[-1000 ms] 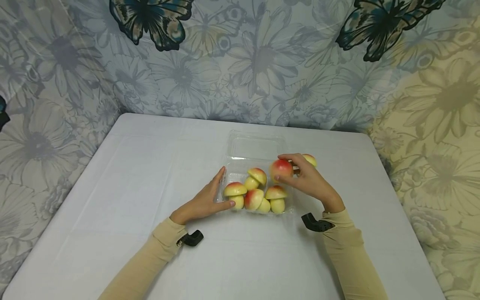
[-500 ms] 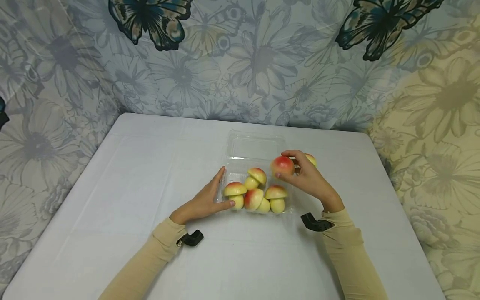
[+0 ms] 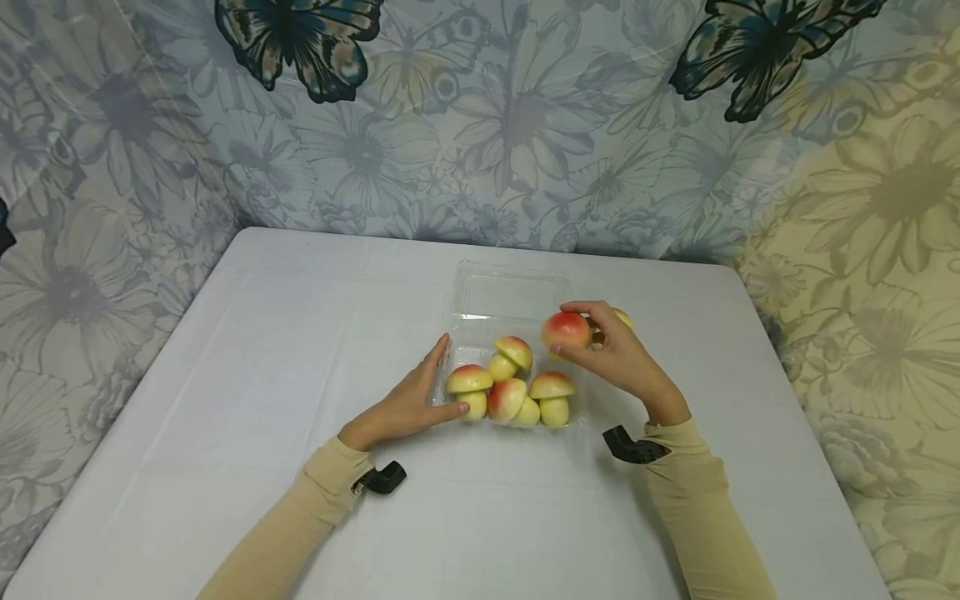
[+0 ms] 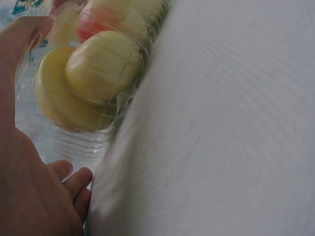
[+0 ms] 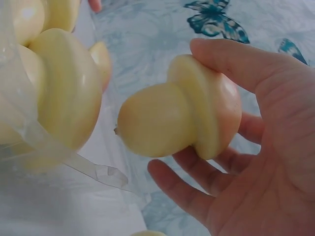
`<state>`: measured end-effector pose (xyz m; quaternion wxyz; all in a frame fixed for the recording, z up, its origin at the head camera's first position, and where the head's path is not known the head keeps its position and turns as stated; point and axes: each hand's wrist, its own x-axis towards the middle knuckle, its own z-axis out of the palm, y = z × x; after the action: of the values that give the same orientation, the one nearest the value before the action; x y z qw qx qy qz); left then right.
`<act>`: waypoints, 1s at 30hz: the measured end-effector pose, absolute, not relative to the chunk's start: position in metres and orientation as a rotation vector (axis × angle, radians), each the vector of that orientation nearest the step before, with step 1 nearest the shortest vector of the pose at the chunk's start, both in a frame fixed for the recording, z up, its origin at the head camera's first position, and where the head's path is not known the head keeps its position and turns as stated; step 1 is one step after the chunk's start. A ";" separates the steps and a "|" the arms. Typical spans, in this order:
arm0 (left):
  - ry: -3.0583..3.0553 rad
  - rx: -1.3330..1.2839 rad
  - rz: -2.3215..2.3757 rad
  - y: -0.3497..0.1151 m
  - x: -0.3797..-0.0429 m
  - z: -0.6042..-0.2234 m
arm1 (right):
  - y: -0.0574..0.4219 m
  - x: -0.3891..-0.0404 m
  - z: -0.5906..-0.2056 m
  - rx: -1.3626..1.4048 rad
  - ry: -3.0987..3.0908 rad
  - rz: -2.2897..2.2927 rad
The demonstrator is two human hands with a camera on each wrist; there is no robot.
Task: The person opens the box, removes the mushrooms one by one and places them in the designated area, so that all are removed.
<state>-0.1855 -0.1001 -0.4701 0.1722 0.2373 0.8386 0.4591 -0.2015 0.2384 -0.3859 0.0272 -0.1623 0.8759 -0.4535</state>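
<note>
In the head view, my right hand (image 3: 615, 354) holds a toy mushroom (image 3: 567, 331) with a red-and-yellow cap over the right part of a clear plastic container (image 3: 468, 335). The right wrist view shows thumb and fingers around its cap, its pale yellow stem (image 5: 155, 120) pointing left. My left hand (image 3: 405, 406) lies spread at the container's left side, fingers straight along the wall and thumb at the front rim. Several more mushrooms lie in the container, among them one at the front left (image 3: 471, 379), one in the front middle (image 3: 507, 398) and one at the front right (image 3: 552, 386).
The container's clear lid (image 3: 512, 292) lies folded back behind it. Another mushroom (image 3: 623, 317), partly hidden by the right hand, is beyond the container's right side. A white cloth covers the table (image 3: 315, 317); a patterned curtain (image 3: 525, 125) hangs behind.
My right hand has lifted slightly up and away with the mushroom, then stayed nearly still. The left hand and the container have not visibly moved.
</note>
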 end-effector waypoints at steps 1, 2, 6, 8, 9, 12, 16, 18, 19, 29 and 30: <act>2.378 0.669 1.301 -0.100 -0.185 -0.470 | 0.239 -0.201 -0.386 -0.493 2.714 -1.398; 2.377 0.671 1.302 -0.100 -0.185 -0.470 | 0.239 -0.201 -0.385 -0.485 2.721 -1.399; 2.373 0.665 1.306 -0.100 -0.184 -0.469 | 0.239 -0.201 -0.383 -0.470 2.740 -1.432; 2.375 0.665 1.307 -0.100 -0.184 -0.469 | 0.240 -0.201 -0.383 -0.475 2.746 -1.452; 2.373 0.660 1.308 -0.100 -0.183 -0.469 | 0.240 -0.202 -0.383 -0.479 2.749 -1.461; 2.369 0.652 1.309 -0.100 -0.183 -0.468 | 0.239 -0.202 -0.383 -0.488 2.751 -1.476; 2.364 0.645 1.310 -0.100 -0.183 -0.468 | 0.240 -0.201 -0.382 -0.494 2.747 -1.491; 2.365 0.648 1.310 -0.101 -0.183 -0.468 | 0.241 -0.201 -0.383 -0.486 2.745 -1.504; 2.366 0.649 1.311 -0.101 -0.183 -0.468 | 0.241 -0.201 -0.383 -0.478 2.742 -1.513; 2.368 0.676 1.316 -0.101 -0.184 -0.470 | 0.244 -0.201 -0.380 -0.469 2.723 -1.600; 2.370 0.677 1.315 -0.101 -0.184 -0.471 | 0.244 -0.201 -0.379 -0.463 2.721 -1.602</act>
<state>-0.1842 -0.1009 -0.4706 0.1732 0.2387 0.8356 0.4635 -0.2011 0.2445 -0.3795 -0.0249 -0.1449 0.8524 -0.5017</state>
